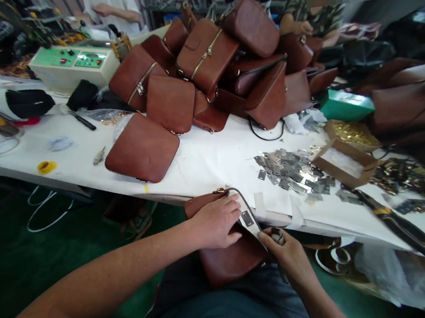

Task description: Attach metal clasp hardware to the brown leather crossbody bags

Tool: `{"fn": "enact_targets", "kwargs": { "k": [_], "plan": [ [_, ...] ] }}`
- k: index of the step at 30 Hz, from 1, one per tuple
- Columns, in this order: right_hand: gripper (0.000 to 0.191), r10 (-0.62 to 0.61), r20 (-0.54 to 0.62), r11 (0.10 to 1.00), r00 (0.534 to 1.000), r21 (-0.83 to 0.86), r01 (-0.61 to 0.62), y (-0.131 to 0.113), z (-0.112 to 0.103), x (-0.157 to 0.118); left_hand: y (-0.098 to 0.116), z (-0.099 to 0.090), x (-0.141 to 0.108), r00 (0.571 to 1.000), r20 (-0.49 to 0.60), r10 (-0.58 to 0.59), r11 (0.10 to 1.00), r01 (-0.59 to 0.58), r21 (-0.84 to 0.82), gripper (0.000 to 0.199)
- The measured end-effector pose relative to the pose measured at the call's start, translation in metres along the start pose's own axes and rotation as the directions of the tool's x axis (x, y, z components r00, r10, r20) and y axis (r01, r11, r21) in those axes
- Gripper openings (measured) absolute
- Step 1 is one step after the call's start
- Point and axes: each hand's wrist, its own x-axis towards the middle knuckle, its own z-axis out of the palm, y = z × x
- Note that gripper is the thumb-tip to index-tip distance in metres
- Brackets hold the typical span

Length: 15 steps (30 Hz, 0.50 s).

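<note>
A brown leather bag (233,265) lies across my lap against the table edge, its opening facing up. On its pale inner strip sits a small dark metal plate (247,218). My left hand (220,222) rests on the bag's left side, fingers spread across the opening's edge. With fingers curled, my right hand (283,248) grips the bag's right edge near the strip's lower end; a dark rounded object shows at its fingers, too small to make out. Flat metal plates (291,170) lie scattered on the table beyond.
Several brown bags (207,56) are piled on the white table (212,154). Pliers (403,228) and a cardboard box (347,163) lie right; a green-topped machine (73,65) and yellow tape roll (46,167) are left. Two people are behind the table.
</note>
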Motion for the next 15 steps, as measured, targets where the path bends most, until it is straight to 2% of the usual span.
{"fn": "enact_targets", "kwargs": {
  "k": [1, 3, 6, 9, 11, 13, 15],
  "plan": [
    [0.044, 0.067, 0.055, 0.993, 0.996, 0.092, -0.072, 0.008, 0.005, -0.004, 0.002, -0.001, 0.0, 1.0, -0.005, -0.005, 1.0, 0.005, 0.009, 0.048],
    [0.046, 0.16, 0.082, 0.947, 0.984, 0.27, -0.177, 0.013, 0.01, -0.007, 0.007, -0.006, 0.001, 1.0, -0.009, -0.022, 0.999, 0.023, 0.027, 0.056],
    [0.046, 0.141, 0.118, 0.932, 0.983, 0.319, -0.172, -0.002, -0.005, 0.002, 0.017, -0.016, 0.001, 0.996, -0.027, -0.09, 0.995, 0.092, 0.046, 0.057],
    [0.043, 0.032, 0.273, 0.984, 0.961, 0.158, -0.078, -0.03, -0.044, 0.026, 0.027, -0.021, -0.002, 0.973, -0.098, -0.21, 0.977, 0.212, 0.012, 0.052],
    [0.036, -0.031, 0.414, 0.999, 0.91, 0.023, 0.023, -0.052, -0.067, 0.047, 0.03, -0.018, -0.004, 0.944, -0.162, -0.288, 0.958, 0.283, -0.054, 0.038],
    [0.031, -0.045, 0.536, 0.989, 0.843, -0.098, 0.114, -0.071, -0.077, 0.067, 0.031, -0.009, -0.008, 0.904, -0.228, -0.361, 0.932, 0.342, -0.118, 0.02],
    [0.027, -0.033, 0.629, 0.958, 0.777, -0.202, 0.205, -0.087, -0.075, 0.082, 0.033, 0.005, -0.013, 0.868, -0.267, -0.418, 0.908, 0.385, -0.168, 0.026]
  ]
}}
